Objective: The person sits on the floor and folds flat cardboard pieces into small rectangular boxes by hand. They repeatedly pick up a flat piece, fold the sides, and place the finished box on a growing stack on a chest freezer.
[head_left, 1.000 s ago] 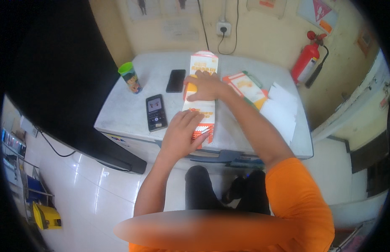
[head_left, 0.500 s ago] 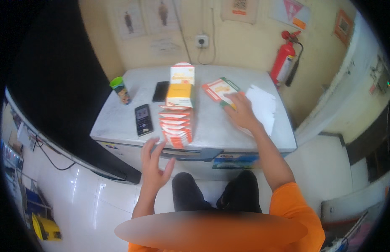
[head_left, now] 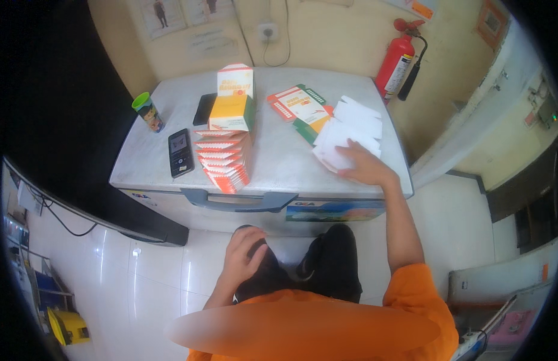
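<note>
Boxes (head_left: 228,125) stand folded at 11 o'clock; white sheets (head_left: 353,125) remain unfolded at 2 o'clock under right hand (head_left: 368,166), grip unclear; left hand (head_left: 241,256) loosely open.

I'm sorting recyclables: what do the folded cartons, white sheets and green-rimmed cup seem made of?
Folded cartons: probably thin, smooth printed cardboard, given the crisp creases. White sheets: likely matte card, with notched edges. Green-rimmed cup: possibly smooth plastic, judging by its bright rim.
</note>
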{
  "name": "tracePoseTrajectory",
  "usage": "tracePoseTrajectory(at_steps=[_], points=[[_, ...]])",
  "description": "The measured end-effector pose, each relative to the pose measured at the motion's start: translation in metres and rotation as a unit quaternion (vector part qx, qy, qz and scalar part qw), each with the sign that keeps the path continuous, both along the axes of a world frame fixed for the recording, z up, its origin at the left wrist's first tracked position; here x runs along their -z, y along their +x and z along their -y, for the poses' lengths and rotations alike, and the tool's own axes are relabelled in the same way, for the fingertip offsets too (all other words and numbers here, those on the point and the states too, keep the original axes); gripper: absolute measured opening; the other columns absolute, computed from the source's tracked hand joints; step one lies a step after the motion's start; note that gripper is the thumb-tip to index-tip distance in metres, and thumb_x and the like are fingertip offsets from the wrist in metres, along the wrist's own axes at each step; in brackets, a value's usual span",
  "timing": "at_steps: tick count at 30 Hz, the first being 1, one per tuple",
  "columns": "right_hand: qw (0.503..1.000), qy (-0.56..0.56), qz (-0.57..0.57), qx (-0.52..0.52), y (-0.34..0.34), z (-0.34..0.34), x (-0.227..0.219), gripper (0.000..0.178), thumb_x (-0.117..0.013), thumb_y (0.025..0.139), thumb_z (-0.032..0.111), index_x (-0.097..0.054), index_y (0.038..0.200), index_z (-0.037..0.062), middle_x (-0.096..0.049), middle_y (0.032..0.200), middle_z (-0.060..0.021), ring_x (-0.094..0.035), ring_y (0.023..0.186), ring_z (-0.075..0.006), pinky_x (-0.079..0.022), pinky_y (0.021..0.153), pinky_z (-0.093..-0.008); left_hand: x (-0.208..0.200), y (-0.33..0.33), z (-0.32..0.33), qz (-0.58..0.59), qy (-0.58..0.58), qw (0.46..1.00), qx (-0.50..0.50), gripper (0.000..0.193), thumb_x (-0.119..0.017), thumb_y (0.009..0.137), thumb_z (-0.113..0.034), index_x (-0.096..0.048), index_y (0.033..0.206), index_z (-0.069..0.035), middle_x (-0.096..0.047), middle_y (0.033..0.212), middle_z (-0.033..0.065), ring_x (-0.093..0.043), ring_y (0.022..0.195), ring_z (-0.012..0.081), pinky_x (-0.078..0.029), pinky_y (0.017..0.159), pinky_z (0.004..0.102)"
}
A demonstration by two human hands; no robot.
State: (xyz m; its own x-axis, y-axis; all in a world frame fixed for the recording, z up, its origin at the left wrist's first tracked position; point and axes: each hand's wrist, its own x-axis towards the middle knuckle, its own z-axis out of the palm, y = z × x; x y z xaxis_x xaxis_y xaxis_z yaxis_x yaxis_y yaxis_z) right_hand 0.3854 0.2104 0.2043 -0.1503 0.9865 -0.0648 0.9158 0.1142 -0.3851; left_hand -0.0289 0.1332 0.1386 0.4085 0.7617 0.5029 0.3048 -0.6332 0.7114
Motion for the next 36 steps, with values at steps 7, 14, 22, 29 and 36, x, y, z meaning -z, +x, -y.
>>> tracePoseTrajectory(at_steps=[7, 14, 22, 29, 36], points=[[1.000, -0.003, -0.006, -0.028, 0.001, -0.001, -0.017, 0.061, -0.075, 0.087, 0.035, -0.057, 0.140, 0.0099, -0.043, 0.151, -0.0263, -0.037, 0.144, -0.0386, -0.028, 0.119, -0.0409, -0.012, -0.022, 0.003, 0.006, 0.002, 1.000, -0.028, 0.025, -0.072, 0.083, -0.003, -0.069, 0.108, -0.002, -0.069, 0.110, 0.0163, -0.065, 0.103, 0.0351, -0.052, 0.091, 0.0405], [0.997, 0.064, 0.000, -0.038, -0.007, -0.011, -0.011, 0.039, -0.067, 0.094, 0.027, -0.065, 0.126, 0.0049, -0.056, 0.137, -0.0251, -0.052, 0.131, -0.0377, -0.038, 0.112, -0.0415, 0.002, -0.021, 0.012, 0.051, -0.032, 0.997, -0.039, 0.025, -0.072, 0.084, -0.004, -0.070, 0.109, -0.003, -0.070, 0.108, 0.0165, -0.066, 0.102, 0.0352, -0.052, 0.091, 0.0405], [0.822, 0.530, -0.023, 0.207, -0.001, 0.019, -0.019, 0.021, -0.054, 0.097, 0.008, -0.066, 0.110, -0.0031, -0.068, 0.105, -0.0222, -0.066, 0.097, -0.0352, -0.051, 0.088, -0.0395, 0.000, -0.014, 0.012, 0.049, 0.005, 0.998, -0.036, 0.029, -0.074, 0.081, -0.006, -0.070, 0.110, -0.003, -0.069, 0.107, 0.0165, -0.066, 0.100, 0.0355, -0.052, 0.087, 0.0422], [0.924, 0.270, -0.262, -0.073, -0.111, 0.142, -0.079, 0.036, -0.055, 0.101, 0.007, -0.055, 0.132, -0.0119, -0.061, 0.134, -0.0270, -0.061, 0.123, -0.0291, -0.046, 0.105, -0.0408, -0.046, 0.015, 0.017, 0.039, 0.269, 0.962, -0.009, 0.066, -0.080, 0.077, -0.016, -0.056, 0.139, -0.011, -0.051, 0.145, 0.0166, -0.048, 0.136, 0.0399, -0.043, 0.106, 0.0541], [0.967, 0.090, -0.215, -0.101, -0.134, 0.173, -0.031, 0.028, -0.072, 0.086, 0.010, -0.068, 0.112, 0.0012, -0.066, 0.089, -0.0134, -0.063, 0.082, -0.0265, -0.051, 0.079, -0.0374, -0.036, 0.046, 0.041, 0.063, 0.075, 0.985, 0.141, 0.110, -0.081, 0.079, -0.023, -0.010, 0.161, -0.007, -0.029, 0.160, 0.0257, -0.031, 0.147, 0.0444, -0.025, 0.121, 0.0540]])
